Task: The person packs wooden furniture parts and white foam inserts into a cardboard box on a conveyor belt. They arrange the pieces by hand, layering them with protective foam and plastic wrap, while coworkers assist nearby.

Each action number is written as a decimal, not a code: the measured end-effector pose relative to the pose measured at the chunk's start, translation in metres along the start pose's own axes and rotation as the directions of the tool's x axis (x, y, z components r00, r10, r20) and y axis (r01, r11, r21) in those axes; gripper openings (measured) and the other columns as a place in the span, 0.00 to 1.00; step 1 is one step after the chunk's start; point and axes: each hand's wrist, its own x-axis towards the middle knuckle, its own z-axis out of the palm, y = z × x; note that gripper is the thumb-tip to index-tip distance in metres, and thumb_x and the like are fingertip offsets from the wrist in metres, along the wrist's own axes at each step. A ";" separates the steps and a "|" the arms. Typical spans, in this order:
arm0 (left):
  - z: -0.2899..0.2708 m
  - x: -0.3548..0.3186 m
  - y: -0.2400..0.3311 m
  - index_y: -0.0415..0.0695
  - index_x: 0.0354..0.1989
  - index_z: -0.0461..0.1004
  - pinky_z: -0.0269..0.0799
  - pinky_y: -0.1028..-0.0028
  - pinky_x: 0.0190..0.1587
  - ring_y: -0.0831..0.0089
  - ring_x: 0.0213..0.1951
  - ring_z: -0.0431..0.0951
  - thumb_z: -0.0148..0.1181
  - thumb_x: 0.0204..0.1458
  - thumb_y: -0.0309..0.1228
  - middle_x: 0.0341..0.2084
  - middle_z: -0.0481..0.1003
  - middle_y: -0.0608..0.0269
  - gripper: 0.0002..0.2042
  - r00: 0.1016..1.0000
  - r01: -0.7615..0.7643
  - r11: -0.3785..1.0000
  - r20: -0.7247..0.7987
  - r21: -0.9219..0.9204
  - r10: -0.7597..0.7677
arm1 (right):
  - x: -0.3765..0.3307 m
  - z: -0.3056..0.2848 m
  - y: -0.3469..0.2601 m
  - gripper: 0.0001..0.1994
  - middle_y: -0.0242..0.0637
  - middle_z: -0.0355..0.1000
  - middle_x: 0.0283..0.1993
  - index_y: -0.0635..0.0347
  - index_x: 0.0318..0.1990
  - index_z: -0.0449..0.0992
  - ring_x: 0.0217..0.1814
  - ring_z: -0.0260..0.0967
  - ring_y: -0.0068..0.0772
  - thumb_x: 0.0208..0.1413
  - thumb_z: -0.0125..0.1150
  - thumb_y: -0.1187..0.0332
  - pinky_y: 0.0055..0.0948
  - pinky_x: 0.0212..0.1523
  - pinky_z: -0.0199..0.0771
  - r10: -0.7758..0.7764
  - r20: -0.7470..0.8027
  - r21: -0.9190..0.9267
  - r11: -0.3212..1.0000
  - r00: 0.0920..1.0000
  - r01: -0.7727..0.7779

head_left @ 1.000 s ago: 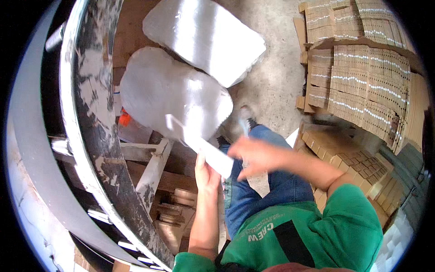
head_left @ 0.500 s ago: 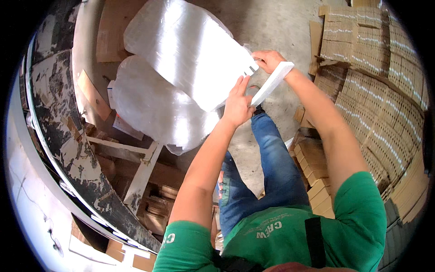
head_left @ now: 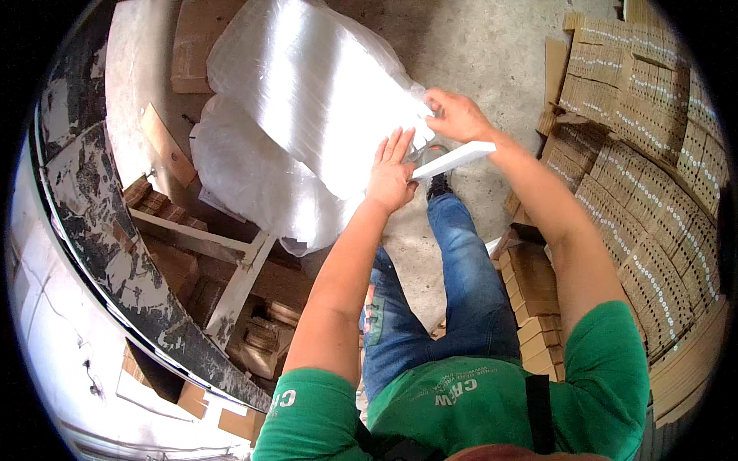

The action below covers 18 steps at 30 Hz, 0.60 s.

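Observation:
A large bundle of white sheets wrapped in clear plastic (head_left: 307, 100) lies ahead of me, with bright light across it. My left hand (head_left: 392, 173) rests on its near right edge, several fingers stretched over the plastic. Between that hand's thumb and forefinger is one end of a long white strip (head_left: 453, 160); its far end sticks out below my right wrist. Thumb and bent fingers of my right hand (head_left: 460, 117) pinch the plastic at the bundle's right corner. A second plastic-wrapped bundle (head_left: 261, 173) sits partly underneath, to the left.
Stacks of brown cardboard pieces (head_left: 615, 192) stand along the right. Smaller cardboard boxes (head_left: 534, 292) are beside my leg. To the left are a worn metal frame (head_left: 231, 300) and a dark, peeling beam (head_left: 123, 246). Concrete floor (head_left: 492, 46) shows beyond my hands.
The strip has swung lower and now lies flatter, pointing right. My left fingers have spread farther onto the bundle. My right hand has shifted slightly down at the bundle's corner.

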 end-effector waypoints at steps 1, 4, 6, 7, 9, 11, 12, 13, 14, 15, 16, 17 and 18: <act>0.000 0.000 -0.001 0.44 0.27 0.79 0.45 0.55 0.66 0.54 0.67 0.45 0.69 0.29 0.28 0.66 0.50 0.55 0.12 1.000 -0.011 1.000 -0.010 -0.016 0.011 | -0.004 0.005 -0.005 0.15 0.43 0.72 0.37 0.56 0.44 0.71 0.35 0.72 0.45 0.49 0.60 0.63 0.36 0.37 0.74 -0.108 -0.095 -0.114 0.989 0.990 0.097; 0.000 -0.005 -0.007 0.44 0.26 0.78 0.46 0.57 0.66 0.55 0.67 0.46 0.68 0.29 0.27 0.65 0.51 0.56 0.11 0.999 -0.048 0.998 -0.002 -0.042 0.048 | -0.018 0.010 -0.009 0.13 0.40 0.67 0.37 0.49 0.43 0.69 0.35 0.72 0.45 0.49 0.57 0.63 0.41 0.32 0.74 -0.230 0.021 -0.334 0.916 0.973 0.224; -0.002 -0.007 -0.015 0.45 0.25 0.78 0.46 0.59 0.67 0.57 0.68 0.45 0.66 0.28 0.27 0.65 0.52 0.58 0.10 0.994 -0.097 0.995 0.051 -0.030 0.099 | -0.022 0.009 -0.011 0.11 0.38 0.65 0.37 0.47 0.41 0.70 0.36 0.72 0.43 0.49 0.57 0.61 0.39 0.30 0.76 -0.276 0.002 -0.392 0.884 0.961 0.255; -0.002 -0.008 -0.016 0.44 0.25 0.78 0.47 0.59 0.66 0.56 0.67 0.46 0.65 0.28 0.26 0.65 0.52 0.58 0.10 0.994 -0.100 0.994 0.038 -0.034 0.101 | -0.024 0.010 -0.014 0.11 0.38 0.65 0.37 0.47 0.41 0.70 0.37 0.72 0.43 0.49 0.56 0.62 0.39 0.31 0.76 -0.252 0.002 -0.418 0.879 0.968 0.229; -0.002 -0.003 -0.012 0.44 0.25 0.79 0.49 0.59 0.66 0.54 0.67 0.47 0.65 0.26 0.25 0.65 0.53 0.57 0.12 0.990 -0.141 0.989 0.007 -0.054 0.141 | -0.026 0.006 -0.023 0.10 0.38 0.66 0.36 0.47 0.41 0.71 0.38 0.72 0.42 0.50 0.56 0.63 0.40 0.32 0.76 -0.182 -0.020 -0.493 0.857 0.983 0.149; 0.003 -0.005 -0.016 0.44 0.27 0.79 0.50 0.61 0.66 0.52 0.66 0.48 0.64 0.25 0.23 0.64 0.54 0.56 0.14 0.989 -0.150 0.980 -0.022 -0.127 0.148 | -0.018 0.016 -0.018 0.10 0.41 0.70 0.35 0.55 0.39 0.73 0.40 0.71 0.42 0.47 0.56 0.66 0.39 0.35 0.76 -0.082 0.110 -0.592 0.795 0.991 0.131; 0.006 -0.005 -0.019 0.43 0.29 0.80 0.50 0.61 0.66 0.52 0.66 0.48 0.64 0.25 0.23 0.64 0.55 0.56 0.15 0.990 -0.142 0.982 -0.015 -0.125 0.141 | -0.014 0.019 -0.016 0.15 0.41 0.70 0.39 0.59 0.38 0.73 0.44 0.70 0.43 0.39 0.64 0.67 0.37 0.39 0.75 -0.101 0.141 -0.578 0.799 0.985 0.165; 0.007 -0.007 -0.021 0.43 0.30 0.80 0.50 0.62 0.66 0.52 0.66 0.49 0.64 0.24 0.23 0.63 0.55 0.55 0.16 0.991 -0.137 0.982 -0.007 -0.128 0.137 | -0.013 0.020 -0.022 0.15 0.44 0.72 0.35 0.61 0.40 0.72 0.41 0.71 0.45 0.41 0.61 0.69 0.38 0.38 0.75 -0.111 0.099 -0.560 0.815 0.989 0.148; 0.004 -0.007 -0.020 0.43 0.33 0.80 0.49 0.61 0.66 0.52 0.66 0.48 0.66 0.24 0.24 0.64 0.54 0.55 0.19 0.989 -0.144 0.985 0.032 -0.095 0.148 | -0.014 0.027 -0.034 0.14 0.45 0.72 0.31 0.63 0.40 0.71 0.38 0.72 0.45 0.44 0.57 0.70 0.39 0.34 0.75 -0.016 -0.032 -0.500 0.866 0.999 -0.002; 0.000 -0.003 -0.018 0.44 0.37 0.80 0.49 0.61 0.66 0.51 0.67 0.47 0.68 0.23 0.26 0.65 0.52 0.54 0.22 0.984 -0.156 0.986 0.079 -0.053 0.160 | -0.016 0.030 -0.032 0.13 0.45 0.72 0.31 0.65 0.39 0.70 0.36 0.72 0.44 0.45 0.54 0.70 0.38 0.31 0.75 -0.040 -0.031 -0.499 0.867 0.999 0.019; -0.003 -0.003 -0.019 0.44 0.37 0.80 0.48 0.62 0.67 0.52 0.67 0.46 0.69 0.23 0.26 0.65 0.51 0.54 0.23 0.984 -0.159 0.986 0.081 -0.041 0.162 | -0.023 0.027 -0.041 0.12 0.44 0.72 0.30 0.64 0.38 0.69 0.35 0.73 0.44 0.46 0.54 0.70 0.38 0.31 0.75 -0.092 -0.053 -0.513 0.857 0.994 0.052; -0.006 -0.004 -0.020 0.45 0.37 0.81 0.47 0.63 0.67 0.52 0.67 0.46 0.70 0.23 0.27 0.65 0.51 0.55 0.23 0.984 -0.154 0.988 0.084 -0.020 0.155 | -0.032 0.024 -0.051 0.11 0.44 0.72 0.30 0.64 0.37 0.69 0.35 0.73 0.43 0.46 0.54 0.69 0.37 0.31 0.75 -0.152 -0.073 -0.521 0.848 0.986 0.092; -0.006 -0.005 -0.025 0.45 0.34 0.82 0.47 0.65 0.67 0.54 0.67 0.45 0.70 0.23 0.28 0.65 0.51 0.55 0.20 0.987 -0.153 0.988 0.054 -0.027 0.154 | -0.040 0.023 -0.059 0.11 0.44 0.72 0.30 0.64 0.37 0.69 0.35 0.73 0.43 0.46 0.54 0.68 0.38 0.32 0.75 -0.167 -0.082 -0.506 0.856 0.982 0.103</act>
